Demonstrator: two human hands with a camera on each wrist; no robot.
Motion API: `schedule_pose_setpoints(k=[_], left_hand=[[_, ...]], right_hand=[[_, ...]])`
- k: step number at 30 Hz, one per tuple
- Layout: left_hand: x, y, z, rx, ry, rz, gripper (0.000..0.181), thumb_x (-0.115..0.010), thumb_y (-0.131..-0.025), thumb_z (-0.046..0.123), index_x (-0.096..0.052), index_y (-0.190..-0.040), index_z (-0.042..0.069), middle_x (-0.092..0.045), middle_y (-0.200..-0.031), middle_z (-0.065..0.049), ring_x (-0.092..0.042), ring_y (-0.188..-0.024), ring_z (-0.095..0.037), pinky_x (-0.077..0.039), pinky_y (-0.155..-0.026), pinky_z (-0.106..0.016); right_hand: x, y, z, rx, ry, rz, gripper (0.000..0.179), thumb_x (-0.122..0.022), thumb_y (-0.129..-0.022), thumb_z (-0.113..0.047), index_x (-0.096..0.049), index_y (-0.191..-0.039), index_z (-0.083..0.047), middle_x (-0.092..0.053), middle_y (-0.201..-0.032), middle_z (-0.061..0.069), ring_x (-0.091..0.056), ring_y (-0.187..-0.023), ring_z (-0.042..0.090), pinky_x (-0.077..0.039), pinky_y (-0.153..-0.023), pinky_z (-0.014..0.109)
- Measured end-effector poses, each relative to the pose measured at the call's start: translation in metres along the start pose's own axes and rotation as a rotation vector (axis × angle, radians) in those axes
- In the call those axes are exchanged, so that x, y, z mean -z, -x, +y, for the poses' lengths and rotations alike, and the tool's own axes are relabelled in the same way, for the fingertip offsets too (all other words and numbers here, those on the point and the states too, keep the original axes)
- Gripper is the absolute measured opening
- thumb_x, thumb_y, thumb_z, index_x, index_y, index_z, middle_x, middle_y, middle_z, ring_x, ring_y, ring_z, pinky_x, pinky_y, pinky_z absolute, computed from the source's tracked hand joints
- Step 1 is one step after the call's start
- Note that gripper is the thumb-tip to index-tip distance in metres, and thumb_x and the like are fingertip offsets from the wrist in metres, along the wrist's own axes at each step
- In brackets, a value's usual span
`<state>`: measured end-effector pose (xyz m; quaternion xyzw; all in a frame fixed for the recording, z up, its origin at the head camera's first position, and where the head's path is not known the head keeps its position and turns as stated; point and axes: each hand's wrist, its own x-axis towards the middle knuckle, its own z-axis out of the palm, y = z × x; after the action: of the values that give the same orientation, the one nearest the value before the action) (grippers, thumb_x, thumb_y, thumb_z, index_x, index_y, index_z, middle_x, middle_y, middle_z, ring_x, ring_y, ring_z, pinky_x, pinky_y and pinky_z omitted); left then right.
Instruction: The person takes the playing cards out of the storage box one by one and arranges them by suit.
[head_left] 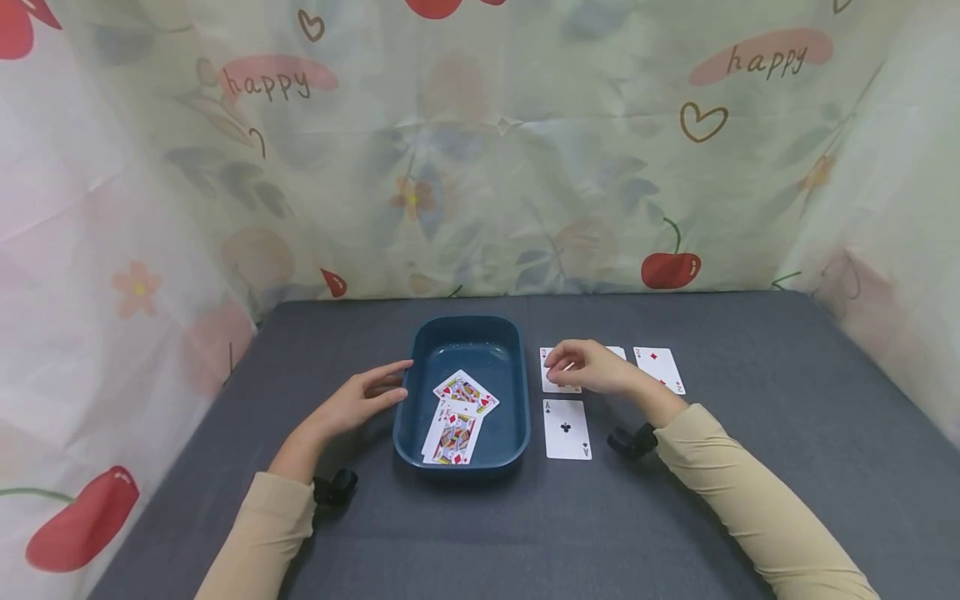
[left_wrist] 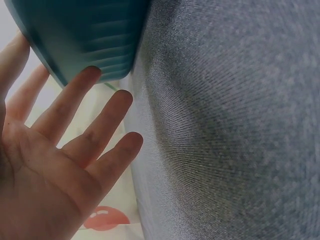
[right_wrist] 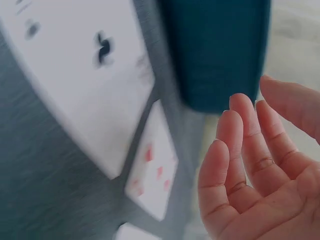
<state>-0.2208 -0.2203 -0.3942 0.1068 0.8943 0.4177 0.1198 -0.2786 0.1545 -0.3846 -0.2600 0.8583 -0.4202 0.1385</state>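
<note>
Right hand [head_left: 596,367] (the nearer) hangs over the red-pipped card [right_wrist: 155,170] beside the tray [head_left: 461,468], thumb apart from fingers, nothing gripped; card lies below, long axis front-to-back; left hand [head_left: 358,402], fingers spread, touches the tray

"happy" twice on backdrop [head_left: 495,179]; club "A" on card [head_left: 567,430]

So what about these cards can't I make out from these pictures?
Head view: the far row's middle card, mostly hidden by the right hand.
Head view: the overlapped card in the blue tray, mostly hidden by the front face card.
Right wrist view: the red-marked card, blurred; the bottom card, cut off by the lower edge.
</note>
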Motion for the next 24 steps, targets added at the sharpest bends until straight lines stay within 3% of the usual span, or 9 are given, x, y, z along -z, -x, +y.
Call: schedule_pose_setpoints(k=[12, 24], left_hand=[[-0.001, -0.001, -0.002, -0.006, 0.009, -0.003, 0.054, -0.056, -0.093, 0.033, -0.037, -0.143, 0.024, -0.040, -0.145, -0.017, -0.043, -0.131, -0.040, -0.039, -0.102, -0.056], [0.000, -0.002, -0.004, -0.024, 0.026, -0.010, 0.056, -0.056, -0.092, 0.035, -0.037, -0.143, 0.023, -0.039, -0.146, -0.017, -0.043, -0.130, -0.041, -0.041, -0.101, -0.054]], right_hand=[[-0.002, -0.015, -0.060, 0.055, -0.031, -0.034, 0.025, -0.064, -0.088, -0.017, -0.060, -0.109, -0.004, -0.066, -0.103, 0.012, -0.063, -0.090, 0.019, -0.049, -0.077, 0.027], [-0.030, -0.043, -0.099, 0.115, -0.048, -0.125, 0.023, -0.065, -0.086, -0.013, -0.060, -0.107, -0.003, -0.065, -0.106, 0.012, -0.063, -0.093, 0.016, -0.052, -0.086, 0.029]])
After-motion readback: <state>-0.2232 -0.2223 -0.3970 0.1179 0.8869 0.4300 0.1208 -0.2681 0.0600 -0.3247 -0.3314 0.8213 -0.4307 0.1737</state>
